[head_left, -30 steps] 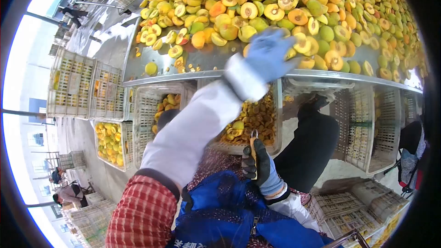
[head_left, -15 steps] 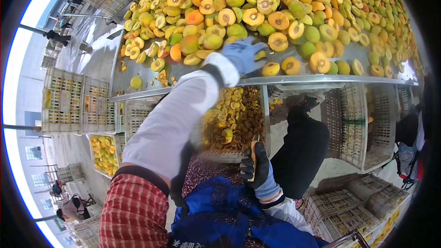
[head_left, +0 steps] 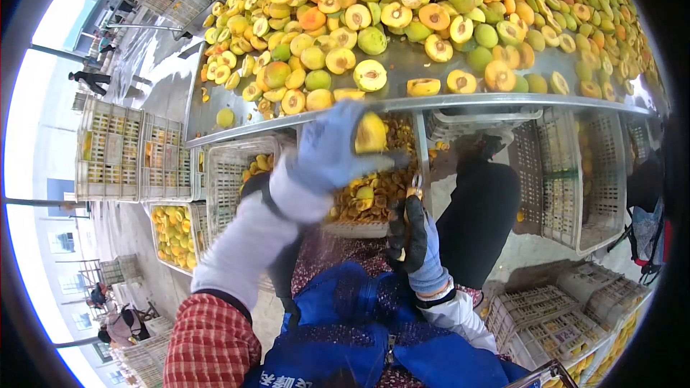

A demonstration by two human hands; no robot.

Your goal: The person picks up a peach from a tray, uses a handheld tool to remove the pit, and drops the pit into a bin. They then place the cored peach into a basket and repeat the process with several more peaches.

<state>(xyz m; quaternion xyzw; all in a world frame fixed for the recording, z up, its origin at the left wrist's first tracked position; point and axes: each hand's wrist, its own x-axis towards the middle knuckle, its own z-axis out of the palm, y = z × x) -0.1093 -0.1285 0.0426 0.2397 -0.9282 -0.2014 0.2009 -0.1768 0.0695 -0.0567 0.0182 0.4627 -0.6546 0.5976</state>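
Note:
My left hand (head_left: pixel 330 145), in a light blue glove and blurred by motion, is over the near edge of the metal table. A yellow peach half (head_left: pixel 371 134) is held between its fingers and thumb. My right hand (head_left: pixel 411 233), in a blue glove with a black palm, is closed round a small wooden-handled tool (head_left: pixel 415 190) with a metal tip pointing up. Below and between the hands sits a crate of brown pits and scraps (head_left: pixel 366 197). Heaped on the table are many halved peaches (head_left: pixel 370 75), green to orange, some showing their pits.
The metal table (head_left: pixel 287 123) has a raised front rim. Left of my legs stand a crate (head_left: pixel 228 179) and another filled with peaches (head_left: pixel 172 233). Stacked crates (head_left: pixel 111 151) rise farther left; a tipped crate (head_left: pixel 564 179) and more crates (head_left: pixel 550 327) are at right.
My left hand has come back from the fruit on the table toward me, bringing a peach half. My right hand has moved slightly up and right with the tool.

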